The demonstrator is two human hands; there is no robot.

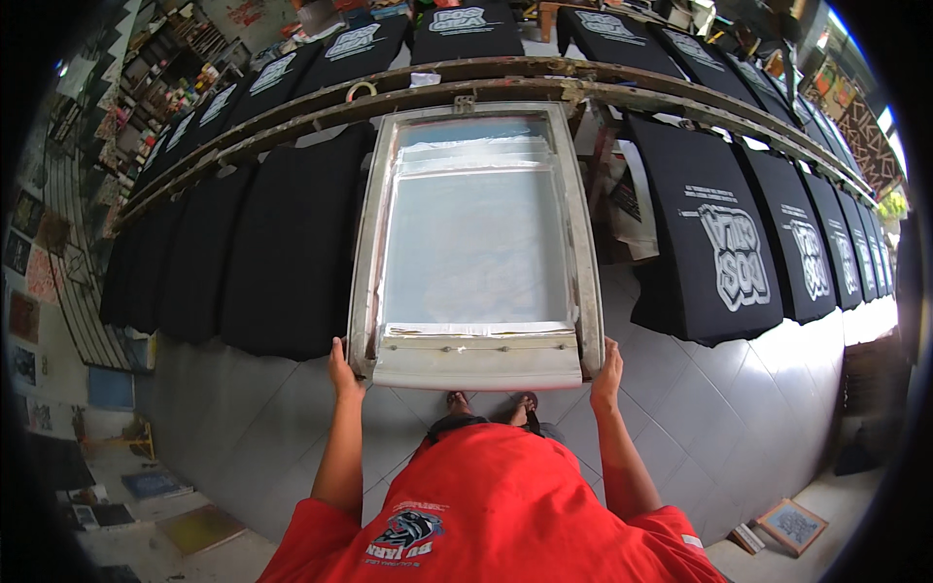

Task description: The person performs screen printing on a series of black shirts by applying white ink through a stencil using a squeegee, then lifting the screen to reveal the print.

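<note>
A screen printing frame [585,282] with a pale mesh [476,243] lies in front of me, over the near row of shirts. White ink streaks run along the mesh's far and near ends. A wide squeegee [476,367] rests across the near end of the frame. At the frame's near left corner, my left hand [347,371] grips the side, thumb up along the edge. My right hand [606,377] holds the near right corner in the same way. The fingers under the frame are hidden on both sides.
Plain black shirts [292,248] hang on boards to the left; printed black shirts [724,243] line the right. A long rail [671,97] crosses behind the frame, with a tape roll [361,91] on it. More printed shirts [466,34] lie beyond. Grey tiles [243,418] cover the floor.
</note>
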